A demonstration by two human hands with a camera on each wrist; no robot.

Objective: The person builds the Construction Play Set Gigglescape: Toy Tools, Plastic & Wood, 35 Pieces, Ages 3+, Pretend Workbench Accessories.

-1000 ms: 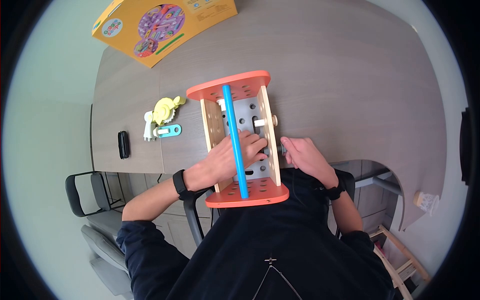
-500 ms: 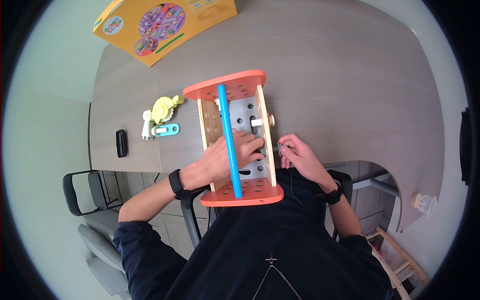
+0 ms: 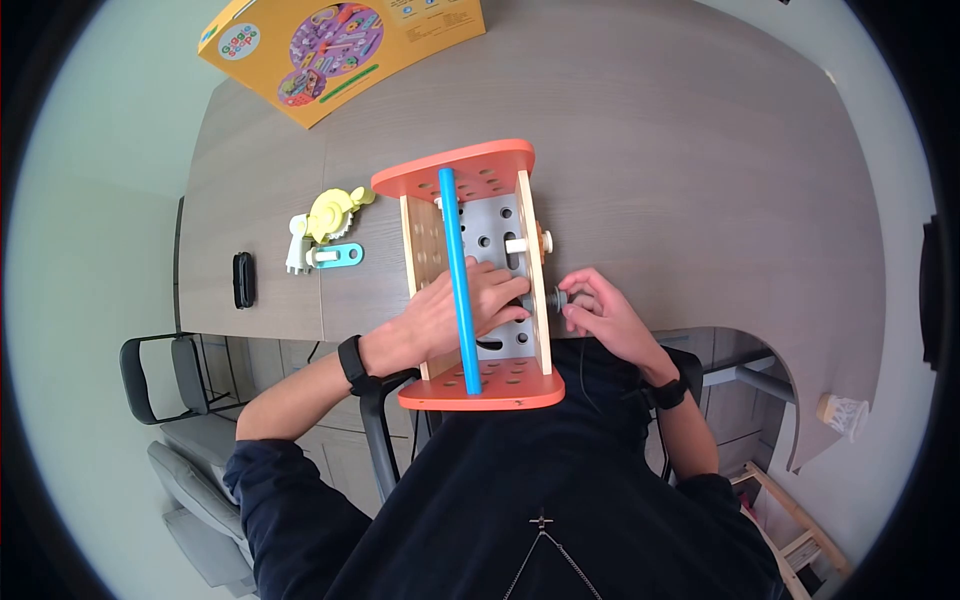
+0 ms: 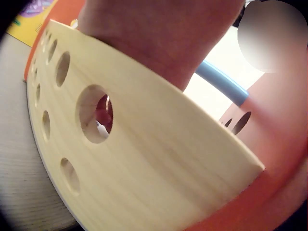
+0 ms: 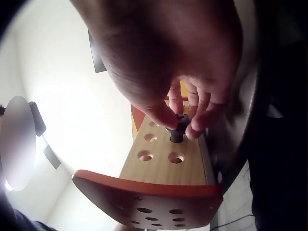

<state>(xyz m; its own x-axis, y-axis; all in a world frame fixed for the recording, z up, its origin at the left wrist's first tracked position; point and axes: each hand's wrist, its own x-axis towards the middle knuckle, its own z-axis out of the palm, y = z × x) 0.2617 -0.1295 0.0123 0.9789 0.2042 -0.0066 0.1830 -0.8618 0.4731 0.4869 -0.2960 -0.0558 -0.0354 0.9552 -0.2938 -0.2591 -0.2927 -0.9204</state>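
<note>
A toy toolbox (image 3: 535, 350) has orange end plates, pale wooden side boards with round holes, and a blue handle rod (image 3: 459, 280). A grey bolt (image 3: 559, 299) passes through its right side board, head outward. My right hand (image 3: 610, 315) is at that head; in the right wrist view its thumb and fingertips pinch around the bolt. My left hand (image 3: 462, 303) reaches under the rod into the box, thumb and index finger around the bolt's grey inner end, partly hidden by the fingers. A pale peg with an orange piece (image 3: 546, 243) sits in the same board farther away.
Left of the toolbox lie a yellow toothed toy piece (image 3: 332, 213), a white claw-like piece (image 3: 298, 245) and a turquoise holed strip (image 3: 349, 254). Beyond them are a black case (image 3: 244, 280) and a large yellow box (image 3: 350, 60). A paper cup (image 3: 842, 414) stands at the right edge.
My right hand has loosened from a closer fist, spreading its fingers at the bolt head, and turned slightly. My left hand keeps its place inside the toolbox.
</note>
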